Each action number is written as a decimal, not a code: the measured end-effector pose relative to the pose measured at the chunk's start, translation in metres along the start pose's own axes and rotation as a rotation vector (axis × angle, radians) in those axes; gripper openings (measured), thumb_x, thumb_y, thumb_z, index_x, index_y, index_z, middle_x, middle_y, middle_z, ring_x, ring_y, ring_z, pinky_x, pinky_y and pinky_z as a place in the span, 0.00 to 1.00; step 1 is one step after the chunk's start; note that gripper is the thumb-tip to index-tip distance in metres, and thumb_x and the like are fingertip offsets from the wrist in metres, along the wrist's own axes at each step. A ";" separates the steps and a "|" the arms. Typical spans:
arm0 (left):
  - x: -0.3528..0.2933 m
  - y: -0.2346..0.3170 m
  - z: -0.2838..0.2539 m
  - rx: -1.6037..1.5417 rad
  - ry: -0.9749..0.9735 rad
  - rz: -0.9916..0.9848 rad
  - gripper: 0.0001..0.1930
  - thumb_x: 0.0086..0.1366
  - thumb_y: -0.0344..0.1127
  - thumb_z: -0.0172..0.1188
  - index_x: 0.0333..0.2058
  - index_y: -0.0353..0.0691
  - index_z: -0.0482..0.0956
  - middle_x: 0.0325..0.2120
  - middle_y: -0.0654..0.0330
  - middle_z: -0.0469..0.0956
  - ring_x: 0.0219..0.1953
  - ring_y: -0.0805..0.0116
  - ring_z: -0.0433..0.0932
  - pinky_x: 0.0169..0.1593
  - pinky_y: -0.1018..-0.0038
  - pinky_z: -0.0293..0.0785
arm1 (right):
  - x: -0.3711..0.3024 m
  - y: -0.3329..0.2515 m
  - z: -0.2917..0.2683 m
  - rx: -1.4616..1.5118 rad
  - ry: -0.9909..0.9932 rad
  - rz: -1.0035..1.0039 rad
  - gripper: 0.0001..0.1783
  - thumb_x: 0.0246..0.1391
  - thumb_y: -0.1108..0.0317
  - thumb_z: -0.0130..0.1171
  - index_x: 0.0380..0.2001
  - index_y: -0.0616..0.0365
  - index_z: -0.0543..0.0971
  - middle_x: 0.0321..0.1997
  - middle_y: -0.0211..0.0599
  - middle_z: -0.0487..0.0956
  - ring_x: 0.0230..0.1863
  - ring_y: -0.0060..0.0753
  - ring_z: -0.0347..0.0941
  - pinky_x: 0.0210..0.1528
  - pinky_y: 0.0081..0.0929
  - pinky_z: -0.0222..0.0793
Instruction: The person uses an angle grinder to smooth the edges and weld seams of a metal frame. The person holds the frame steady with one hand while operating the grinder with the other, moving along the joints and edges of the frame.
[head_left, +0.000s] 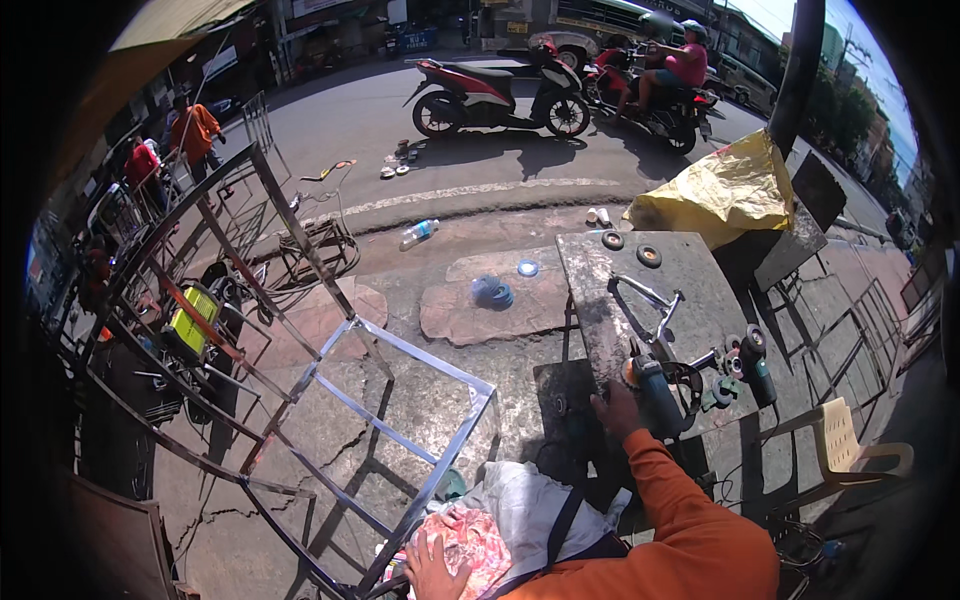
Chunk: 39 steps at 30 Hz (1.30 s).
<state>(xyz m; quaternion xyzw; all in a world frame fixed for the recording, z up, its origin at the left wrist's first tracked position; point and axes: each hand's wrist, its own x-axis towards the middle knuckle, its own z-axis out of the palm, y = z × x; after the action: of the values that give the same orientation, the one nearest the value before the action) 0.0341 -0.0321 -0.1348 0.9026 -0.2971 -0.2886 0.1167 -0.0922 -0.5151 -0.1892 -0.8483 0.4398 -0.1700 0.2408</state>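
My left hand [437, 568] lies with fingers spread on a red-and-white patterned cloth [468, 545] at the bottom. Under and beside that cloth is a white cloth [525, 505]. My right hand [618, 412], at the end of an orange sleeve, reaches to the near left edge of a worn work table [610, 300]. Its fingers are partly in shadow and look apart, with nothing visible in them. Just right of it lies a dark teal angle grinder [657, 390] with an orange disc. A welded metal frame [425, 375] with bare, shiny bars stands in front of my left hand.
More grinders [755, 365], a bent metal tube piece [655, 305] and round discs [649, 257] lie on the table. A beige plastic chair [840, 440] stands right. Ahead are a plastic bottle [419, 234], a yellow sack [725, 190], tangled cables [320, 250] and a parked scooter [500, 95].
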 end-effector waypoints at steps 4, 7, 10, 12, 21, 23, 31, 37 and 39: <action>-0.009 -0.012 0.009 -0.027 0.146 0.079 0.49 0.54 0.62 0.63 0.67 0.39 0.56 0.69 0.43 0.45 0.68 0.28 0.41 0.64 0.34 0.43 | -0.109 -0.047 0.081 0.080 -0.533 -0.107 0.32 0.56 0.41 0.52 0.41 0.65 0.79 0.38 0.60 0.80 0.43 0.61 0.77 0.50 0.47 0.72; -0.008 -0.018 0.016 -0.042 0.187 0.124 0.49 0.54 0.62 0.62 0.67 0.38 0.55 0.69 0.42 0.44 0.69 0.28 0.40 0.63 0.32 0.43 | -0.140 -0.057 0.077 0.038 -0.580 0.065 0.32 0.58 0.41 0.50 0.30 0.65 0.82 0.33 0.60 0.81 0.40 0.61 0.78 0.48 0.48 0.72; -0.020 -0.014 0.021 -0.063 0.204 0.152 0.50 0.54 0.63 0.62 0.67 0.38 0.55 0.70 0.42 0.43 0.69 0.28 0.38 0.63 0.30 0.44 | -0.137 -0.065 0.029 -0.049 -0.564 0.045 0.30 0.57 0.44 0.52 0.26 0.63 0.83 0.30 0.57 0.81 0.37 0.59 0.79 0.44 0.50 0.74; -0.033 -0.009 0.025 -0.096 0.205 0.177 0.50 0.54 0.64 0.62 0.67 0.37 0.55 0.70 0.41 0.43 0.69 0.28 0.37 0.62 0.29 0.44 | -0.129 -0.061 -0.015 -0.046 -0.611 -0.027 0.28 0.57 0.45 0.53 0.26 0.63 0.83 0.28 0.57 0.80 0.35 0.59 0.79 0.41 0.49 0.74; -0.075 0.028 0.013 0.036 0.048 0.060 0.41 0.55 0.63 0.61 0.58 0.36 0.69 0.66 0.43 0.56 0.69 0.33 0.43 0.60 0.27 0.44 | -0.222 0.057 -0.083 -0.396 -0.812 -0.014 0.22 0.49 0.47 0.58 0.34 0.57 0.84 0.34 0.52 0.82 0.36 0.59 0.79 0.42 0.52 0.74; -0.059 0.015 -0.009 -0.089 0.258 0.086 0.29 0.59 0.55 0.59 0.49 0.37 0.77 0.56 0.46 0.69 0.65 0.40 0.55 0.63 0.33 0.44 | -0.211 0.072 -0.059 -0.295 -0.677 -0.024 0.23 0.48 0.50 0.63 0.43 0.53 0.80 0.40 0.51 0.81 0.43 0.58 0.78 0.45 0.51 0.73; 0.138 -0.168 -0.064 -0.621 0.828 -0.670 0.45 0.57 0.62 0.62 0.62 0.34 0.61 0.56 0.42 0.66 0.56 0.42 0.66 0.56 0.48 0.66 | 0.006 -0.078 0.075 0.335 0.059 -0.288 0.17 0.48 0.58 0.64 0.35 0.60 0.78 0.37 0.48 0.80 0.43 0.51 0.76 0.44 0.45 0.72; 0.211 -0.202 -0.042 -1.833 0.509 -0.507 0.31 0.61 0.63 0.47 0.46 0.40 0.69 0.35 0.54 0.75 0.33 0.56 0.75 0.37 0.63 0.70 | 0.102 -0.205 0.159 0.107 -0.333 -0.221 0.30 0.50 0.46 0.62 0.45 0.62 0.78 0.47 0.57 0.79 0.51 0.57 0.76 0.54 0.47 0.69; 0.221 -0.200 -0.048 -1.758 0.551 -0.598 0.24 0.61 0.62 0.45 0.30 0.43 0.68 0.18 0.63 0.70 0.20 0.67 0.69 0.23 0.70 0.63 | 0.113 -0.221 0.171 0.191 -0.619 -0.135 0.35 0.50 0.40 0.60 0.44 0.66 0.79 0.47 0.60 0.79 0.51 0.57 0.76 0.54 0.48 0.70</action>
<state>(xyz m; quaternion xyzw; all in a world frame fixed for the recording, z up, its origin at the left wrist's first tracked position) 0.3011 -0.0041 -0.2726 0.5672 0.3045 -0.2040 0.7375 0.2027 -0.4544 -0.1981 -0.8605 0.2706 0.0396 0.4298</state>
